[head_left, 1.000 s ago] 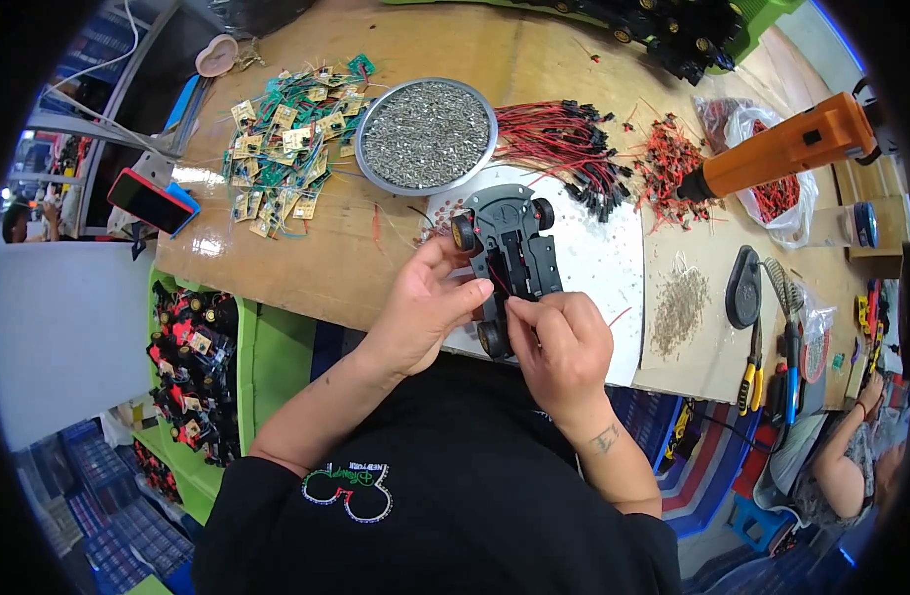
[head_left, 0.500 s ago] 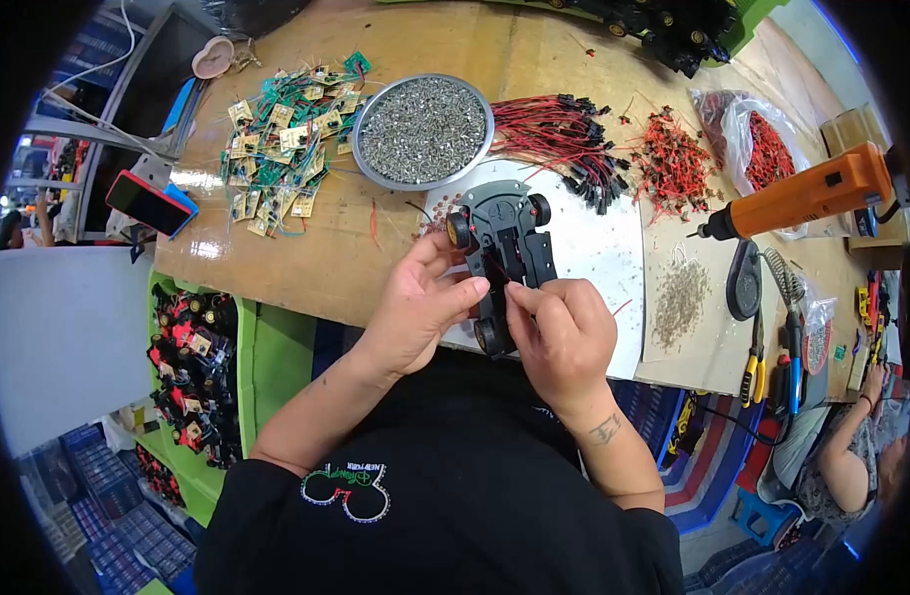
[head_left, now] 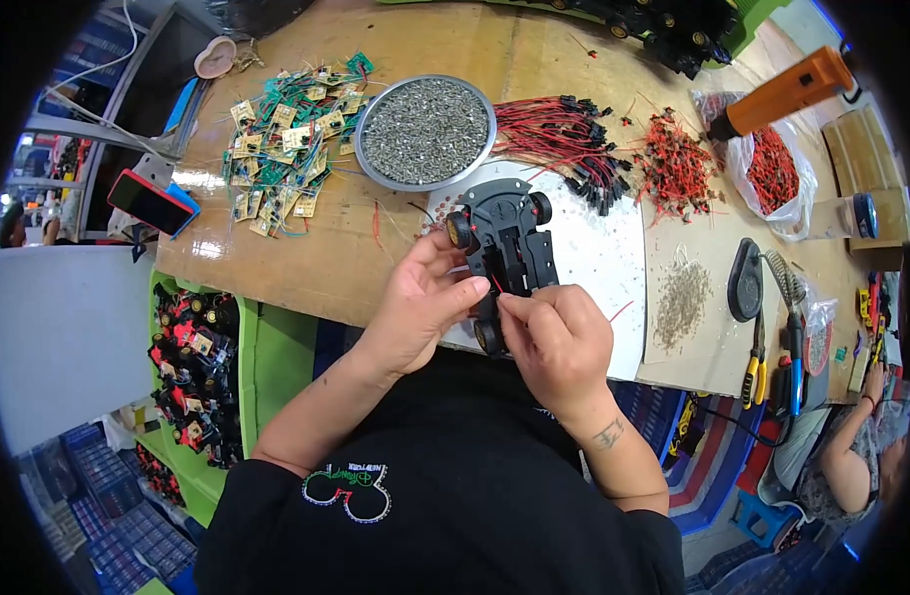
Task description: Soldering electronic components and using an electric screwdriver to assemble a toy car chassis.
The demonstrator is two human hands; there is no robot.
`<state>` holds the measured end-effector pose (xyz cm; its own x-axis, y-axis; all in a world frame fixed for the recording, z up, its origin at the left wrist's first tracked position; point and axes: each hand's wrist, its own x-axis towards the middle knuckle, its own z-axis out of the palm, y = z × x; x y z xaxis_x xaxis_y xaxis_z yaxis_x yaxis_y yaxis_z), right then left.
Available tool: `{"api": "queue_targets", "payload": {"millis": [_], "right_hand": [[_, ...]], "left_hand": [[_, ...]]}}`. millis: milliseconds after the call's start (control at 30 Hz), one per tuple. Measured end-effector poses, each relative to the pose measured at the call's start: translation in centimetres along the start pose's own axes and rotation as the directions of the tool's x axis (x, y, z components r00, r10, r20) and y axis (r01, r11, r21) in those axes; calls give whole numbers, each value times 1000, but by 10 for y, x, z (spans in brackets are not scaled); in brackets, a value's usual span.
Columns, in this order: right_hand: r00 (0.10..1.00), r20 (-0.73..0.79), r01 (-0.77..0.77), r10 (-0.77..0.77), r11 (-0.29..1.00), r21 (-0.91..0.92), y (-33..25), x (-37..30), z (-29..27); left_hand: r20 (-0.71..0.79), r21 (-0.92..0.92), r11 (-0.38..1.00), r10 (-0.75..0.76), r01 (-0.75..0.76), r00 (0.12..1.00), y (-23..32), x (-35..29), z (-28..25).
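A black toy car chassis (head_left: 509, 220) with gold-rimmed black wheels is held over the white sheet, a little beyond the table's near edge. My left hand (head_left: 420, 305) grips its left side, fingers behind a wheel and thumb along the frame. The thumb and forefinger of my right hand (head_left: 559, 342) are pinched together at the lower middle of the chassis. A thin red wire (head_left: 498, 284) shows just above those fingertips, and its lower end is hidden by them.
Beyond the chassis stand a round metal bowl (head_left: 427, 178) of small screws, circuit boards (head_left: 294, 137) and red-black wires (head_left: 544, 127). An orange electric screwdriver (head_left: 787, 91) hangs at right. A soldering iron (head_left: 795, 362) and pliers (head_left: 754, 375) lie nearby. Another person's arm (head_left: 852, 436) shows far right.
My right fingertips have shifted slightly left and down on the chassis, and more of the red wire shows. The hanging screwdriver has swung up and away. My left hand holds its place.
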<state>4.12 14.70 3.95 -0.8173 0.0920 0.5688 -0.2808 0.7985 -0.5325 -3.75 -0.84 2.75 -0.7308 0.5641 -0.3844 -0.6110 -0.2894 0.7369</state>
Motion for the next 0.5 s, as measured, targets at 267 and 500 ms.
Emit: {"api": "queue_targets", "payload": {"millis": [267,500], "right_hand": [[1000,-26,-18,17,999,-45,1,2,0],[1000,1,-19,19,998,-63,-1,2,-1]], "left_hand": [[23,19,1000,4,-4,1000,-2,0,2],[-1,19,1000,9,-9,1000,2,-2,-1]]}}
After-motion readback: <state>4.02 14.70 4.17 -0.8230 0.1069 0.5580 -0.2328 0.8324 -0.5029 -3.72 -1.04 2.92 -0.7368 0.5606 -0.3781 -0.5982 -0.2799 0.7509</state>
